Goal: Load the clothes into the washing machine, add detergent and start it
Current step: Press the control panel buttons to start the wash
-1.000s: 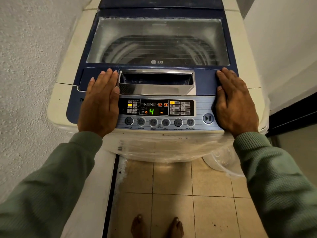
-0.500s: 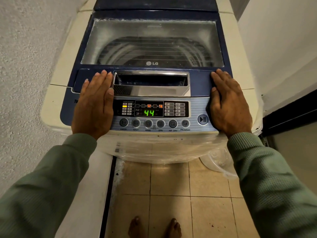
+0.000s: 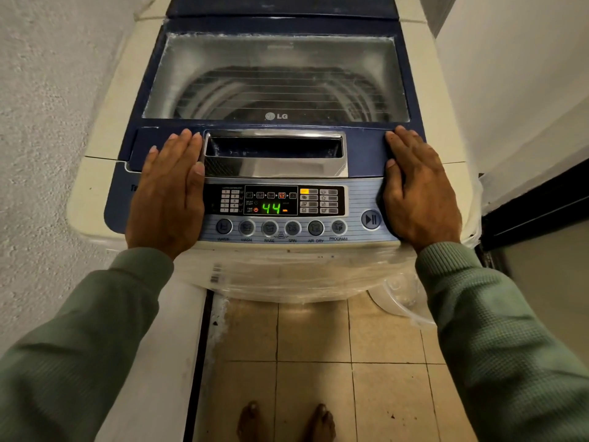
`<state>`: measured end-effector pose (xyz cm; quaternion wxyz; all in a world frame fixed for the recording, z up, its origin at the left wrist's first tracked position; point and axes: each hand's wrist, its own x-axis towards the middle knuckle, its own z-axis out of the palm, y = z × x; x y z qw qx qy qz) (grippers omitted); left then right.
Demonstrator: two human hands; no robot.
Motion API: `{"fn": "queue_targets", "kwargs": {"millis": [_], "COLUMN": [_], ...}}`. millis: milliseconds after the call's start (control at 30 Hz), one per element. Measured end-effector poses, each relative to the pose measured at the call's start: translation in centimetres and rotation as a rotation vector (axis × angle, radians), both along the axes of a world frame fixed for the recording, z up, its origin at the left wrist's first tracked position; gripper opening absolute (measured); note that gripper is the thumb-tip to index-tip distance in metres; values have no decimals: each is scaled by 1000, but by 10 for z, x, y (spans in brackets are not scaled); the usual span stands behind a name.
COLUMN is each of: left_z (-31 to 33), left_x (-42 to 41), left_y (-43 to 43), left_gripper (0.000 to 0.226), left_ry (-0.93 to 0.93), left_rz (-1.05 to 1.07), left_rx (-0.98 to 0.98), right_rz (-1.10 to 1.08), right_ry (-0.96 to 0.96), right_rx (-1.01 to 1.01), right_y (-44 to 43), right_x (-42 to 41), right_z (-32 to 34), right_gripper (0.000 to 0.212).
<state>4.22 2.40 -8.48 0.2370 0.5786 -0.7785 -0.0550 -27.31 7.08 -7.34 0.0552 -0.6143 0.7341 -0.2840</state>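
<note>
Head view: flat left hand (image 3: 169, 189) and flat right hand (image 3: 417, 189), fingers straight, rest on the cream-and-blue top-loading washing machine (image 3: 105, 100), flanking its lit control panel (image 3: 274, 200) reading 44.

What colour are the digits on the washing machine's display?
Green digits reading 44, clearest in the head view.

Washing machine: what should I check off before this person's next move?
1. Lid shut: ok, the lid lies flat.
2. Display lit: ok, the display shows 44.
3. Clothes inside: cannot tell through the hazy lid.
4. Detergent added: cannot tell.
5. Hands off the buttons: ok, the left hand and right hand rest flat on either side of them.
6. Start button uncovered: ok.
</note>
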Motion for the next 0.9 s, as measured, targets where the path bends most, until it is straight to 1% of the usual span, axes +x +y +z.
{"fn": "queue_targets", "kwargs": {"millis": [900], "left_z": [0], "left_x": [1], "left_y": [0], "left_gripper": [52], "left_ry": [7], "left_rz": [0], "left_rx": [13], "right_rz": [11], "right_ry": [-7], "right_rx": [-7], "right_y": [1], "right_x": [1], "right_z": [0], "right_gripper": [49]}}
